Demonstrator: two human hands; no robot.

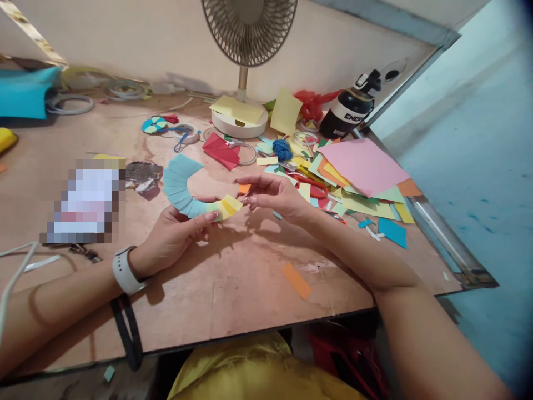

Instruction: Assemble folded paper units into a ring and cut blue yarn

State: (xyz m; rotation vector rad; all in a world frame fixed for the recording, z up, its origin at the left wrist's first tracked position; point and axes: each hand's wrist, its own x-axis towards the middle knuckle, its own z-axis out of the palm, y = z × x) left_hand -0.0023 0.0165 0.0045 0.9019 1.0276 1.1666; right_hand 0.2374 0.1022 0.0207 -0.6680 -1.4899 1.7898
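Observation:
A curved band of overlapping paper strips (177, 186), light blue for most of its length and yellow at its right end, is pinched in my left hand (183, 230). The thumb presses on top near the yellow strips, with fingers beneath. My right hand (278, 194) is just right of the yellow end, its fingers closed on a small orange paper piece (244, 189). Whether the right fingertips also touch the yellow end I cannot tell. Below the hands an orange paper strip (296, 280) lies flat on the table (233, 300).
A desk fan (245, 33) stands at the back. To the right are a pink paper sheet (362, 164) over coloured sheets, red-handled scissors (312, 188), blue yarn (282, 149) and a black bottle (347, 108). A blurred phone-like object (85, 203) lies left.

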